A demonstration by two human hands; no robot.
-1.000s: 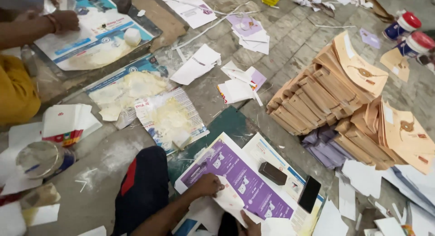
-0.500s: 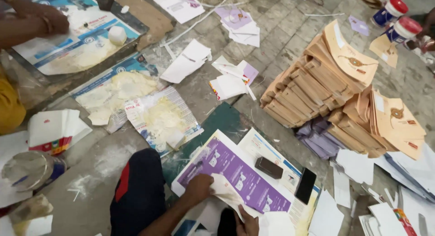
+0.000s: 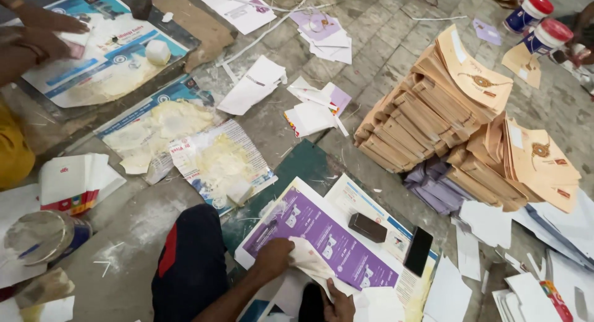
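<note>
My left hand lies with curled fingers on the upper edge of a cream paper piece, pinning it to a purple printed sheet on the floor. My right hand grips the same paper from below, at the bottom edge of the view. My dark trouser leg with a red stripe lies left of the sheet. A dark brown block and a black phone rest on the sheet's right part.
Stacks of tan envelopes and purple ones stand at the right, two red-lidded jars beyond. Glue-smeared posters, loose white papers and a tin can lie left. Another person's hands work top left.
The view has drifted a little, so everything sits slightly higher and to the left. My hands stay on the cream paper. The other person's hands have shifted over their poster.
</note>
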